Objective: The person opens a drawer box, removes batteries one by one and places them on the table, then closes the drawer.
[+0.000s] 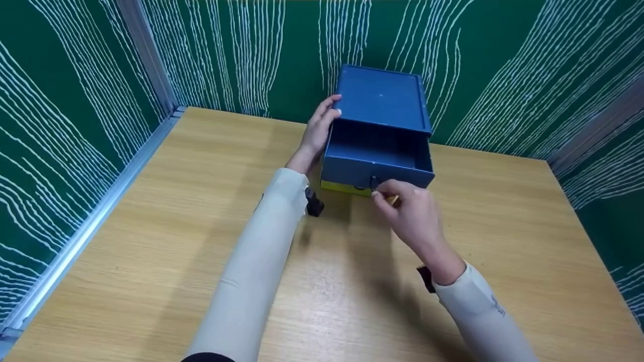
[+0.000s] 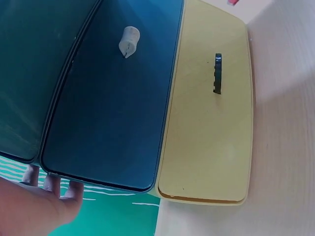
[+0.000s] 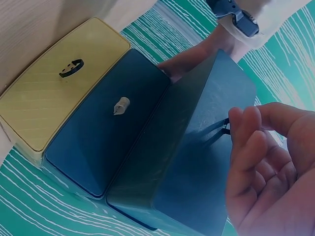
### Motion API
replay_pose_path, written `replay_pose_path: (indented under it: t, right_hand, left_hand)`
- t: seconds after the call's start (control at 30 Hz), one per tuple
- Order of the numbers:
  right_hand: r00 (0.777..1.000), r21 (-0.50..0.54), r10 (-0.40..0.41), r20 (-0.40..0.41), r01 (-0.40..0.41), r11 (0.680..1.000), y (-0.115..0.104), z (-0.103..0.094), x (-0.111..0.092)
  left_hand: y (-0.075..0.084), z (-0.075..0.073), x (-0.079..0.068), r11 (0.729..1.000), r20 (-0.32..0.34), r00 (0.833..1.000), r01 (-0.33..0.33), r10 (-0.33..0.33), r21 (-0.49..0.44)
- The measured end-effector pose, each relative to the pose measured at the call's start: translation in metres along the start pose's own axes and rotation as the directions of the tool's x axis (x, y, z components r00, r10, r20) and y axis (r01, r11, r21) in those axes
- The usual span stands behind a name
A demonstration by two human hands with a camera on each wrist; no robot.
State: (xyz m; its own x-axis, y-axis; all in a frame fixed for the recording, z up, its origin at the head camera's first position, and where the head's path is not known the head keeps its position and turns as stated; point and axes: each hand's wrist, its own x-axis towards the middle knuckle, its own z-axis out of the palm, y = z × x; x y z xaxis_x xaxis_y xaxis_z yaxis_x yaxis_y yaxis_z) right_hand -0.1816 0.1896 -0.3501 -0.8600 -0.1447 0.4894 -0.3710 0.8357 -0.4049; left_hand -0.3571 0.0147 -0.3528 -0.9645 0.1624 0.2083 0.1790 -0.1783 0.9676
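A small drawer unit with a blue top [image 1: 382,95] stands at the back of the table. Its top blue drawer [image 1: 349,170] is pulled out, and the part of its inside that shows holds nothing. My right hand [image 1: 415,213] pinches the black loop handle [image 3: 221,127] on that drawer's front between thumb and fingers. Against the left side of the unit rests my left hand [image 1: 317,130], its fingers reaching along the upper edge. Below, the dark blue middle drawer [image 3: 128,137] with a whitish pull [image 3: 121,106] and the yellow bottom drawer [image 3: 59,93] are closed.
The wooden table [image 1: 201,241] spreads in front of the unit. Green walls [image 1: 297,60] with wavy white lines rise behind and at both sides. A metal rail [image 1: 90,231] runs along the left edge. Black wrist devices [image 1: 314,202] sit at both sleeves.
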Motion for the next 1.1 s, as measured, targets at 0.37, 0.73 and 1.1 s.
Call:
replay_pose_path:
  t: [0.37,0.73,1.1]
  right_hand:
    - [0.999,-0.012,0.049,-0.02,-0.049,0.999,0.006,0.005,0.016]
    - [0.995,-0.016,0.092,-0.035,-0.092,0.996,0.011,0.014,0.033]
    - [0.994,-0.027,0.103,-0.046,-0.104,0.994,0.02,0.023,0.047]
  left_hand:
    - [0.014,0.001,-0.002,0.997,0.006,0.998,0.064,-0.064,-0.043]
    - [0.016,0.001,-0.01,0.989,0.009,0.994,0.109,-0.109,-0.098]
    - [0.004,0.0,-0.002,0.989,0.001,0.992,0.122,-0.122,-0.079]
